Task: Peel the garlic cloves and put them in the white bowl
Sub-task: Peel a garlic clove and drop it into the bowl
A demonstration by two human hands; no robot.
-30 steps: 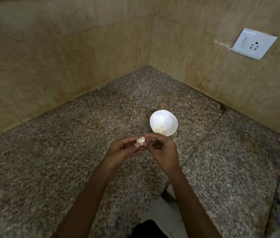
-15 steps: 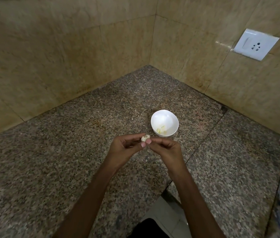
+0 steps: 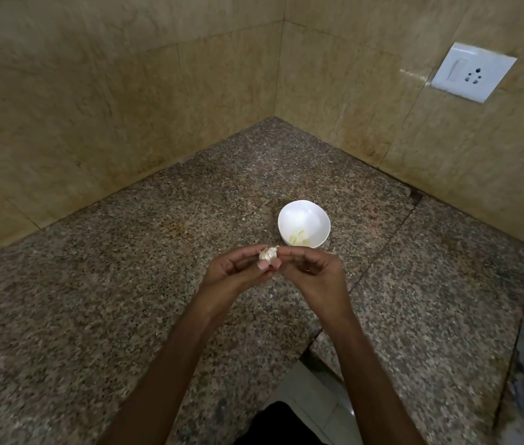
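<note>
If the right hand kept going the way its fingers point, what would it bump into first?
The right hand points leftward, so the garlic clove it pinches comes first, then the left hand gripping it. The white bowl seems off that line.

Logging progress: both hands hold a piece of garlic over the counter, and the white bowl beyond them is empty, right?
Not empty: the head view shows a few pale peeled cloves lying in the white bowl. The left hand and right hand do hold the garlic over the counter.

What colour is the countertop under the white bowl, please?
Speckled brown and grey granite countertop, best seen in the head view.
</note>
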